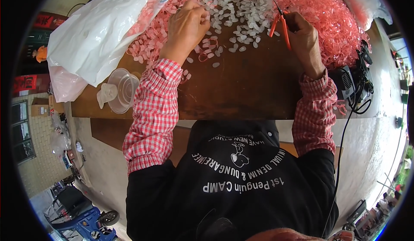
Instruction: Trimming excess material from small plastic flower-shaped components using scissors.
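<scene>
My right hand (pixel 304 34) holds a pair of nippers (pixel 283 24) with orange-red handles, its narrow dark tip pointing away from me over the whitish pieces. My left hand (pixel 186 27) is closed in a pinch above the near-left heap; what sits between its fingertips is too small to make out. Small pink oval pieces (pixel 144 49) lie around and under that hand. Loose whitish, translucent oval pieces (pixel 250 23) are scattered between my hands. A large heap of glossy pink plastic parts (pixel 323 12) rises beyond and beside my right hand.
A big white plastic bag (pixel 88 36) lies at the left, its mouth toward the pink pieces. By my left forearm is a clear plastic tub (pixel 124 90). Black cables (pixel 364 83) and a small device sit at the brown table's (pixel 241 90) right edge.
</scene>
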Demonstrator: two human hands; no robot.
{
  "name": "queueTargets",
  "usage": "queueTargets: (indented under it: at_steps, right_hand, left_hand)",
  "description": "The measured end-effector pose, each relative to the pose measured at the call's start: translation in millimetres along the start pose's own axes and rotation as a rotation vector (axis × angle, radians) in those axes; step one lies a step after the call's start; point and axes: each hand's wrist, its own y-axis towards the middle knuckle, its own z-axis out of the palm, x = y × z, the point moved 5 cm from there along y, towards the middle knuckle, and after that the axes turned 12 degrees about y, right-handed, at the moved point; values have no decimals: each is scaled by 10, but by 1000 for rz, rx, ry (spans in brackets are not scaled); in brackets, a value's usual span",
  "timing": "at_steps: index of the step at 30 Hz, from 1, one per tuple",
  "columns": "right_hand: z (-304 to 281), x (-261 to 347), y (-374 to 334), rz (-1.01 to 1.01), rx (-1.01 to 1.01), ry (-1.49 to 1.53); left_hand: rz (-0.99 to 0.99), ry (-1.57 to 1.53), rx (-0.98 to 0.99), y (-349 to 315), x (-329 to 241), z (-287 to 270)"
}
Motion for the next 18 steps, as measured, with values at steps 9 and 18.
queueTargets:
  at_steps: [9, 18]
  right_hand:
    - [469, 193, -105, 36, 201, 292]
    - [595, 69, -84, 102, 283, 386]
  left_hand:
    - [-113, -904, 233, -169, -399, -64]
    - [-252, -1339, 326, -245, -510, 155]
